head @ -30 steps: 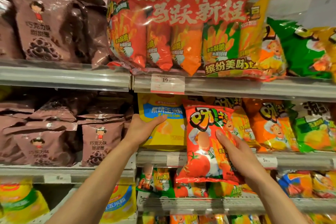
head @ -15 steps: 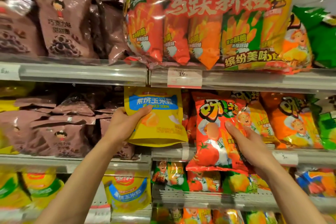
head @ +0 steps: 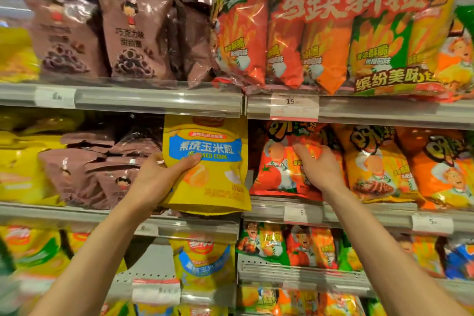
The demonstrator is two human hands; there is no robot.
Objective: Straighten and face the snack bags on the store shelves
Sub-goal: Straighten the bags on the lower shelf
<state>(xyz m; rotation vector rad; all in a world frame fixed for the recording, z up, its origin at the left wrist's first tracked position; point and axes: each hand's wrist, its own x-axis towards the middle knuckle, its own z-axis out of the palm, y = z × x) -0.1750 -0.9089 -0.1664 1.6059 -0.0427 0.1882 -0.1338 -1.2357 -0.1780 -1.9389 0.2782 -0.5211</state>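
Three grey metal shelves with clear plastic price rails carry the snack bags. The top shelf (head: 159, 100) holds upright brown foil bags (head: 136, 36) printed with a cartoon girl, chocolate rings and Chinese characters; just beside them stands a large red multipack (head: 333, 20) with big pale Chinese lettering, holding several slim red, orange and green stick-snack bags. Its price tag (head: 294, 108) reads "19".

On the middle shelf (head: 359, 215), more brown foil bags lie slumped and overlapping at the left. The left hand (head: 156, 182) has its grip on a yellow stand-up pouch (head: 207, 161) with a blue band of white Chinese characters over the partly covered English "...KED CORN": the thumb lies across the front just under the band, the other fingers go behind the pouch's left edge. The pouch is upright, label facing out, its base over the shelf's front rail, between the brown bags and the red ones.

The right hand (head: 315, 169) lies on the front of a glossy red tomato-printed snack bag (head: 279, 169) bearing a cartoon chef, fingers curled against its upper face; whether they pinch the foil cannot be told. That bag stands on the middle shelf, beside yellow and orange bags (head: 372, 161) of the same brand. Tags below read "5".

The bottom shelf shows a second yellow corn pouch (head: 205, 261) and small chef-printed bags (head: 287, 246).
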